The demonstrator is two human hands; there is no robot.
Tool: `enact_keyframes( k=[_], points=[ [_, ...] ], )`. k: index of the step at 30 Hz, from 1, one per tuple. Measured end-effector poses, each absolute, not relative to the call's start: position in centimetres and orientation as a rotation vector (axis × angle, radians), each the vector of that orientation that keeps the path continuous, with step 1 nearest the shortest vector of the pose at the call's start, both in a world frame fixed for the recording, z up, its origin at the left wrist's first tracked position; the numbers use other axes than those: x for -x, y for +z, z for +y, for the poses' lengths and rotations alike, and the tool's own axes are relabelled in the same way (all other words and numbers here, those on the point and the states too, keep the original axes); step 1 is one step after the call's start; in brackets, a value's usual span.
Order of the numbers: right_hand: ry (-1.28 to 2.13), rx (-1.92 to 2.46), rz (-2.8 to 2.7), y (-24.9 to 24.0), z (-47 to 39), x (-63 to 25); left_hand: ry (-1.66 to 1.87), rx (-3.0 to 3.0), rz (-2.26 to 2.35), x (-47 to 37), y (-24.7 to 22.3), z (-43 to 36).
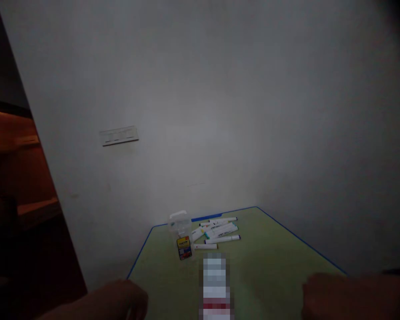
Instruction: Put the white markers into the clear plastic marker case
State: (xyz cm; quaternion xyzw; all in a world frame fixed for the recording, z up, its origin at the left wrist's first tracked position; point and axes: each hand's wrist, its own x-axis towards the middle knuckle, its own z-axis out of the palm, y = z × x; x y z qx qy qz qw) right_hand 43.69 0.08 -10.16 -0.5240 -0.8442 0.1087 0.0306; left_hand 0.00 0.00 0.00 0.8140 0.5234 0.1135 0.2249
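My left hand [128, 297] is at the lower left, over the left edge of the small table [270, 253]. Its knuckles are bent downward and the fingertips run out of view. On the other side, at the lower right, my right hand [330, 295] sits by the table's right edge, dark and blurred, its fingers hidden. Both are apart from the markers. Several white markers [222, 231] with coloured ends lie in a loose pile near the back of the table. Beside them on the left stands a clear plastic case [181, 222] with a yellow and dark label.
The table has a yellow-green top and blue edging and stands against a grey-white wall [200, 111]. A pixelated patch [214, 284] covers something at its front middle. A switch plate [120, 135] is on the wall. At far left is a dark opening with reddish-brown furniture [26, 178].
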Motion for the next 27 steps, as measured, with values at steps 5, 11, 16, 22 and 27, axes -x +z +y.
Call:
enact_keyframes(
  k=[5,11,16,22,27],
  points=[
    [0.081,1.645,-2.738,-3.4,6.2,-36.9,0.829,-2.159,1.603,-2.4,0.8,8.0],
    [0.004,1.713,-2.271,-8.7,13.4,-32.9,1.805,-1.328,1.681,-4.3,-8.0,14.2],
    [-0.072,1.76,-1.943,-12.3,16.2,-33.9,1.941,-1.21,1.453,-3.8,-11.9,17.4],
    [-0.077,1.642,-2.071,-14.5,16.9,-35.0,1.755,-1.443,1.178,-4.5,-12.9,17.5],
    [-0.055,1.649,-2.151,-15.3,17.2,-35.1,1.538,-1.528,0.98,-6.4,-12.3,15.9]
  ],
)
